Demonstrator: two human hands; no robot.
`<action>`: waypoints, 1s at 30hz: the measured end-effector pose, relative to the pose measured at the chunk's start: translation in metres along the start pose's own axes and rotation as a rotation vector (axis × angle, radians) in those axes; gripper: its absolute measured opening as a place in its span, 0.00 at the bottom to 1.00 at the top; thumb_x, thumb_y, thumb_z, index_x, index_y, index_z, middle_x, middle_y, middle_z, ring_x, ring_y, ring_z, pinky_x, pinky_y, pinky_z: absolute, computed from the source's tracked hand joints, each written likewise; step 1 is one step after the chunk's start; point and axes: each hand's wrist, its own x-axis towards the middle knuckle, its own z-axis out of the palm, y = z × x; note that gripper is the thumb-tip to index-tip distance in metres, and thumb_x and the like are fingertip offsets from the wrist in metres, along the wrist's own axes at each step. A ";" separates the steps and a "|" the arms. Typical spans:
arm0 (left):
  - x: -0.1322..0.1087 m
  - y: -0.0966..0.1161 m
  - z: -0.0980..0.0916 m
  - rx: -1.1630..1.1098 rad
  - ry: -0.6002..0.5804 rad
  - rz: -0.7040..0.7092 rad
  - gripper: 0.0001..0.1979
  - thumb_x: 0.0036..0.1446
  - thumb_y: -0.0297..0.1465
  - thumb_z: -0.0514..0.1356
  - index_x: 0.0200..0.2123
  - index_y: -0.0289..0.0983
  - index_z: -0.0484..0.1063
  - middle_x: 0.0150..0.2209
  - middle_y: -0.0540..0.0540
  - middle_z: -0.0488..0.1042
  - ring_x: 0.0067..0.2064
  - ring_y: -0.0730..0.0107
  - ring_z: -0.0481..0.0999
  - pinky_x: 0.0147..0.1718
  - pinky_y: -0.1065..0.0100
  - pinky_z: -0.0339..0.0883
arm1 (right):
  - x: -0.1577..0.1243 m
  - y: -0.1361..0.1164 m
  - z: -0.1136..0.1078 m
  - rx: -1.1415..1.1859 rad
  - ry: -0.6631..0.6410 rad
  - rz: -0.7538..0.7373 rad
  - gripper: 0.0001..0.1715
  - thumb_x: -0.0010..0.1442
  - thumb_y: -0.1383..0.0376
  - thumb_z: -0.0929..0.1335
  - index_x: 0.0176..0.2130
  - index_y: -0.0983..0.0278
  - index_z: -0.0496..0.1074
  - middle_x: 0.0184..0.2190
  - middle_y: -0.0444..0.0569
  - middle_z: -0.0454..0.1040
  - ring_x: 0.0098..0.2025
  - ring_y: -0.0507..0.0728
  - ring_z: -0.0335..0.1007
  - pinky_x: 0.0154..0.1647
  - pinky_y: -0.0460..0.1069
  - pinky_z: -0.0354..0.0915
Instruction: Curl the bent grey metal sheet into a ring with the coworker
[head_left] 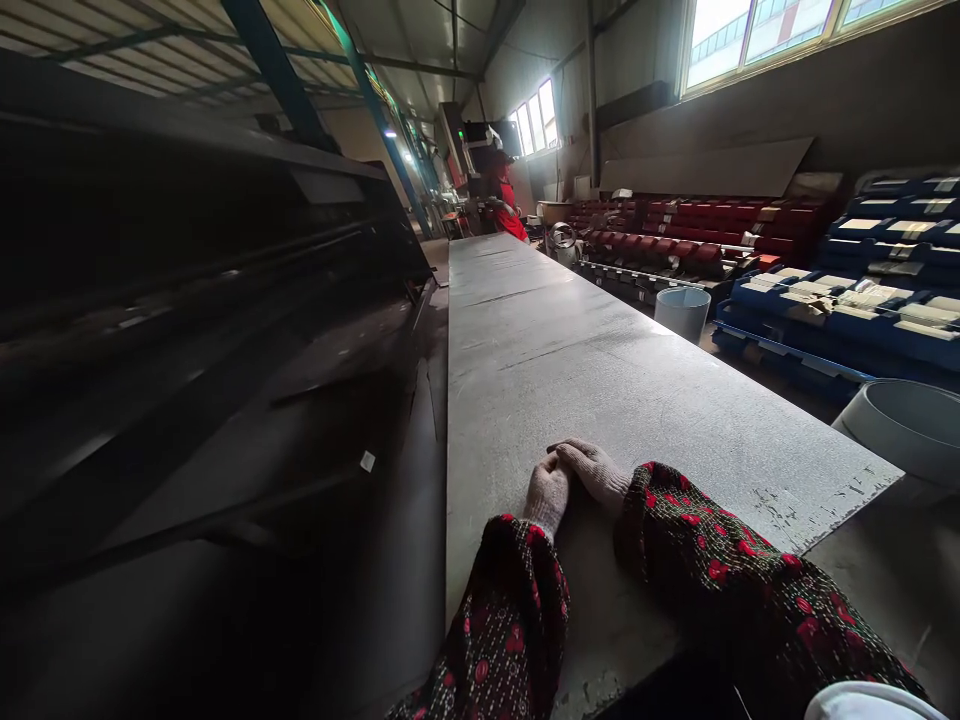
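Hands idle, pinching nothing: the knit-gloved right hand (592,472) lies across the fingers of the gloved left hand (545,490), both pressed together and resting on a long grey steel sheet (570,370), which runs from lower centre toward upper centre of the frame. Red-patterned sleeves (720,570) lie on the sheet too. Right of it, a white plastic bucket (681,315) stands on the floor, contents hidden; lower right, a large grey round tub (904,428), bottom not visible. Blue racks (877,300) fill the right edge. A co-worker in red (506,195) stands at the sheet's far end.
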 end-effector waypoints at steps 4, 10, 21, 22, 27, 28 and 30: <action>-0.003 0.006 0.000 -0.011 -0.009 0.027 0.19 0.50 0.42 0.56 0.36 0.33 0.75 0.27 0.46 0.75 0.32 0.67 0.72 0.32 0.72 0.64 | -0.001 -0.003 -0.001 -0.001 -0.002 0.000 0.25 0.56 0.49 0.61 0.42 0.62 0.74 0.40 0.47 0.75 0.45 0.57 0.68 0.50 0.52 0.60; -0.007 0.013 0.000 0.099 0.025 -0.019 0.19 0.50 0.42 0.56 0.36 0.33 0.75 0.28 0.46 0.75 0.34 0.64 0.73 0.35 0.69 0.64 | -0.003 -0.005 -0.001 0.009 -0.006 0.014 0.26 0.56 0.48 0.60 0.42 0.61 0.73 0.40 0.47 0.75 0.45 0.57 0.68 0.49 0.52 0.61; -0.008 0.015 0.001 0.031 0.012 0.004 0.20 0.49 0.42 0.57 0.36 0.32 0.75 0.27 0.45 0.75 0.33 0.64 0.73 0.32 0.70 0.65 | 0.000 0.000 0.000 0.008 0.007 0.027 0.25 0.55 0.48 0.61 0.41 0.61 0.74 0.39 0.47 0.75 0.45 0.57 0.68 0.50 0.53 0.61; -0.009 0.016 0.001 0.036 0.014 -0.005 0.20 0.49 0.42 0.57 0.36 0.32 0.75 0.27 0.46 0.75 0.32 0.64 0.73 0.32 0.70 0.64 | 0.000 0.000 0.000 0.009 0.007 0.027 0.25 0.55 0.48 0.61 0.41 0.61 0.74 0.39 0.47 0.75 0.44 0.57 0.69 0.50 0.52 0.61; -0.009 0.016 0.001 -0.007 0.016 -0.005 0.20 0.47 0.42 0.59 0.35 0.31 0.75 0.26 0.46 0.75 0.33 0.64 0.73 0.32 0.70 0.65 | 0.000 0.000 0.000 0.008 0.011 0.030 0.24 0.55 0.48 0.61 0.41 0.61 0.74 0.39 0.47 0.75 0.44 0.57 0.69 0.50 0.52 0.61; -0.008 0.015 0.001 -0.020 0.010 -0.003 0.20 0.46 0.43 0.59 0.35 0.31 0.75 0.26 0.46 0.75 0.33 0.64 0.73 0.32 0.70 0.65 | 0.000 0.000 0.000 0.007 0.011 0.031 0.24 0.55 0.49 0.62 0.41 0.61 0.74 0.39 0.46 0.75 0.44 0.57 0.69 0.50 0.52 0.61; -0.008 0.013 0.001 -0.037 0.006 -0.002 0.21 0.46 0.43 0.59 0.35 0.31 0.75 0.26 0.46 0.75 0.32 0.64 0.73 0.31 0.71 0.65 | 0.000 0.001 -0.001 0.006 0.011 0.032 0.24 0.55 0.49 0.62 0.41 0.61 0.74 0.39 0.46 0.75 0.44 0.56 0.69 0.50 0.52 0.61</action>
